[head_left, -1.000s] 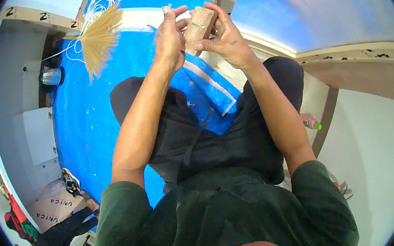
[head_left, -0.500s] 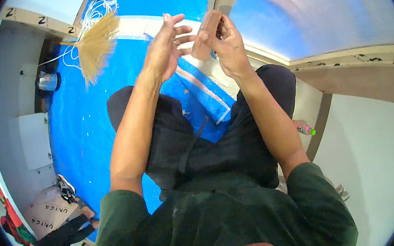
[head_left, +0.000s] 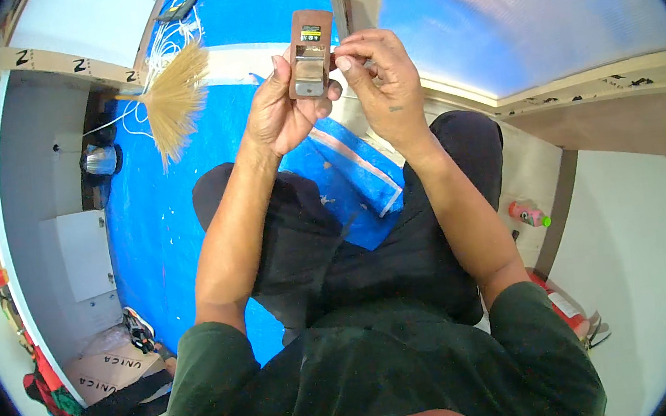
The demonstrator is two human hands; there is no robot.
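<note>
My left hand [head_left: 281, 116] holds a small, narrow brown item [head_left: 310, 53] upright in front of me. Its face carries a glossy grey-silver panel on the lower half and a small black and yellow label near the top; I cannot tell exactly what it is. The left thumb lies along its left edge, with the other fingers behind it. My right hand [head_left: 385, 81] is at the item's right edge, its thumb and forefinger pinched together. Whether anything is between those fingertips is too small to make out. Below both hands, a blue sheet [head_left: 361, 205] shows between my knees.
A straw broom [head_left: 175, 99] and white cable [head_left: 161, 39] lie on the blue-covered floor at the far left. A grey cabinet [head_left: 62, 179] stands left. On the right are a translucent ribbed panel [head_left: 524, 17], a pink bottle with a green cap [head_left: 530, 213] and a red object [head_left: 564, 305].
The brown item has passed from my right hand to my left and now shows its glossy, labelled face. My left hand has closed around it. The view has shifted slightly.
</note>
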